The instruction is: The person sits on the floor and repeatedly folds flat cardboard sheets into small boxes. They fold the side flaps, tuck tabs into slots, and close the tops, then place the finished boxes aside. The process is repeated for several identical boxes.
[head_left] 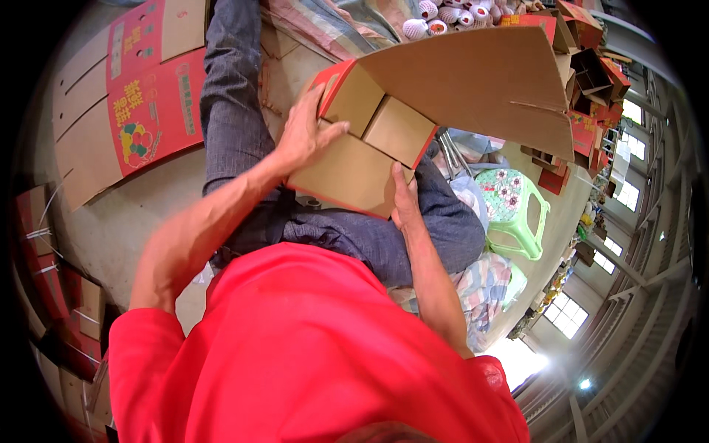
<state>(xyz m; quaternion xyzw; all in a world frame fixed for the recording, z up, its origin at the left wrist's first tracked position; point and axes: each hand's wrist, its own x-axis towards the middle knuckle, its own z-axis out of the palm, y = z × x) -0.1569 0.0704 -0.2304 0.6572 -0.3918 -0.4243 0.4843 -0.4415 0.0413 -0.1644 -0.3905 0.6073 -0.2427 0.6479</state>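
A cardboard box (347, 166), brown inside with red outer faces, rests tilted over my lap. Its large brown lid panel (473, 81) stands up and reaches out to the right. My left hand (304, 136) is on the box's left edge, fingers over the outer side and thumb above the inner panels. On the near right corner, my right hand (404, 198) grips the wall, thumb up and fingers mostly hidden underneath. Folded brown panels cover what the frame shows of the box's inside.
Flat red-and-brown cardboard sheets (133, 103) lie to the left, with strapped cardboard (44, 258) nearer. A green stool (517, 210) stands right of my knee. Net-wrapped fruit (450, 15) lies at the far side, near piled boxes (591, 81) and striped cloth (332, 29).
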